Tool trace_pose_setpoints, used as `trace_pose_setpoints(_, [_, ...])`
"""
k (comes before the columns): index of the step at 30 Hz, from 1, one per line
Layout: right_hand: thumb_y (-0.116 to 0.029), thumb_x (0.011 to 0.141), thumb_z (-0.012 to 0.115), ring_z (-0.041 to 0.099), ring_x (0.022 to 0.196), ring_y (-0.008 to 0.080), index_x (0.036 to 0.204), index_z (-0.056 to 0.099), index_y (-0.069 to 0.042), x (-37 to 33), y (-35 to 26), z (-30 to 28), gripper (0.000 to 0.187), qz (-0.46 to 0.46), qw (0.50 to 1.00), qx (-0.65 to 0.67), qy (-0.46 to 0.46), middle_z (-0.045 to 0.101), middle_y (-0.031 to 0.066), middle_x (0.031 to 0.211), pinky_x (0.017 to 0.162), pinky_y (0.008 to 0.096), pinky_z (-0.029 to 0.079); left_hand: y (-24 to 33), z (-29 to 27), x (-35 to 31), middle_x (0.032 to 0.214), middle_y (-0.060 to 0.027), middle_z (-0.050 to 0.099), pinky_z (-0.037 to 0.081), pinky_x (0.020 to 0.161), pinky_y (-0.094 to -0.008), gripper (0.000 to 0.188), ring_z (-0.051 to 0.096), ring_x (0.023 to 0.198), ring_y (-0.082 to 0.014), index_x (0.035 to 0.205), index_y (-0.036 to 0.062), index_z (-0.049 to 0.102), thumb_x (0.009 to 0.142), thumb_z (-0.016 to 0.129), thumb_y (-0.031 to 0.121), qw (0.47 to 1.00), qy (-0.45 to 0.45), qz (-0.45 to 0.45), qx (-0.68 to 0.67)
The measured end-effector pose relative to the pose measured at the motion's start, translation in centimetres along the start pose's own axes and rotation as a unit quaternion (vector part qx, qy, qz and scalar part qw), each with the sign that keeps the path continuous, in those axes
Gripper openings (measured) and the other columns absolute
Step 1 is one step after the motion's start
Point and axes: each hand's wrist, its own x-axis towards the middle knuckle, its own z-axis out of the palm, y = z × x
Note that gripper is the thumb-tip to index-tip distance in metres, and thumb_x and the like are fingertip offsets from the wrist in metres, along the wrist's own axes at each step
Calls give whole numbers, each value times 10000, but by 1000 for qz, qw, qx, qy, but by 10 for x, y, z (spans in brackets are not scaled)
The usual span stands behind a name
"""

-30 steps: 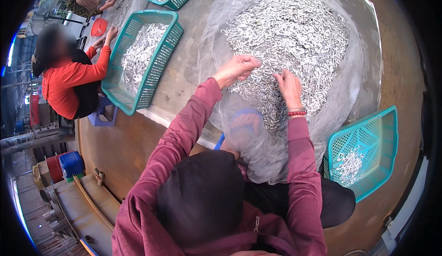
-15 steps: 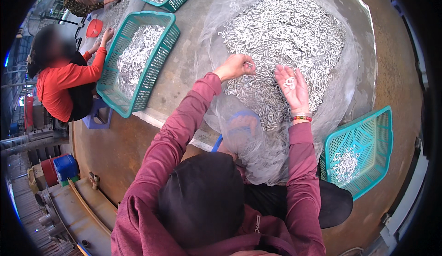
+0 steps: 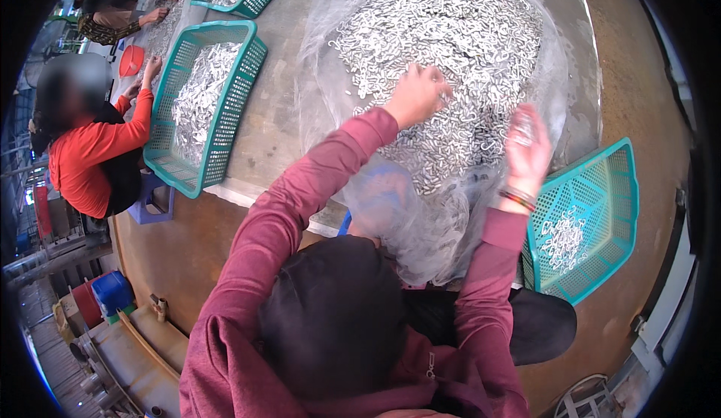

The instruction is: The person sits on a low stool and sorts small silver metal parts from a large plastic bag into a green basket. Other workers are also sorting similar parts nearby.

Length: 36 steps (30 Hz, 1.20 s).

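A broad heap of small silvery-white, hook-shaped pieces (image 3: 443,24) lies on thin translucent netting (image 3: 443,245) in front of me. Over the middle of the heap is my left hand (image 3: 419,95), its fingers curled together and slightly blurred. Whatever sits between its fingertips is too small to tell. My right hand (image 3: 528,146) is raised palm up at the heap's right side, its fingers curled around a few pale hook-shaped pieces smeared by motion. A beaded bracelet circles that wrist. Just right of that forearm stands a green plastic basket (image 3: 635,193) holding a small cluster of similar pieces (image 3: 563,241).
Two more green baskets with silvery pieces stand on the left, one nearer (image 3: 257,65) and one farther (image 3: 248,9). A person in orange (image 3: 94,155) sits beside a red bowl (image 3: 131,61). Another person's patterned sleeve (image 3: 105,31) shows beyond. A blue stool (image 3: 152,202) is under the nearer person.
My left hand has moved right, farther over the heap. My right hand has shifted right toward the nearby basket, its fingers more curled. The whole view has shifted slightly.
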Motion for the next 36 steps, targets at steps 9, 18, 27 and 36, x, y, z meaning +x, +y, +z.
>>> trace_pose_setpoints(9, [-49,889,484,440,752,196,1122,492,52,-122,-149,39,254,-295,954,-50,3,498,136,925,535,267,398,-84,77,-25,1294,-25,382,301,945,-626,304,334,1234,-300,1069,258,522,799,558,121,973,105,9,204])
trace_pose_setpoints(18, [-140,881,566,423,527,39,1096,596,-10,-40,-21,23,253,-85,871,-449,182,516,-31,701,411,170,299,-113,33,-4,988,-159,603,460,838,-385,260,577,944,-341,995,134,607,738,642,117,978,151,-122,-79])
trace_pose_setpoints(27, [-160,850,531,632,836,361,1067,594,-60,1,121,-44,247,-14,299,-954,10,648,209,867,729,463,484,-65,49,-37,740,-54,629,496,636,-298,253,596,642,-170,949,115,639,703,673,162,935,-105,-91,-328])
trace_pose_setpoints(36, [-165,803,553,633,762,388,903,615,4,36,128,-47,205,73,268,-961,-7,647,219,789,688,474,478,-67,-35,-30,1022,-82,548,559,764,-274,202,602,869,-151,1031,2,555,832,574,-22,749,-91,-183,-630])
